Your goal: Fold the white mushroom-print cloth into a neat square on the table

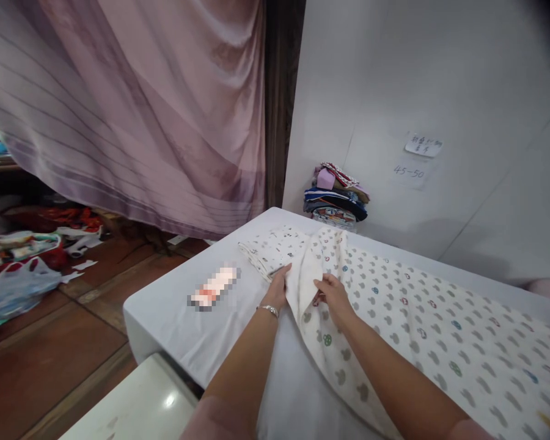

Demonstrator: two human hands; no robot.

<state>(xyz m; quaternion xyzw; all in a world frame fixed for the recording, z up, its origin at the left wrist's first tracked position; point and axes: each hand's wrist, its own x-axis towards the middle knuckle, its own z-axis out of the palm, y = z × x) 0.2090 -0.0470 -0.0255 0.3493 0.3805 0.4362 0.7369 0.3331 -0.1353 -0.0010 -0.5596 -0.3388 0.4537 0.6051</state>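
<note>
A white blanket (396, 299) with grey, green, blue and red printed shapes spreads over the right side of a white-covered bed (187, 342). Its near end is turned up, showing a plain white underside between my hands. My left hand (279, 284), with a bracelet at the wrist, grips the left edge of that turned-up part. With fingers pinched, my right hand (333, 296) holds the blanket a little to the right. Just beyond my left hand lies a folded white cloth (268, 247) with small dark prints, partly hidden by the blanket.
A blurred-out flat item (214, 287) lies left of my hands. A clothes stack (334, 192) stands against the wall behind the bed. Pink curtain (187, 122) hangs at the left. Plastic bags (22, 281) sit on the tiled floor; a pale glossy surface (137, 403) adjoins the bed.
</note>
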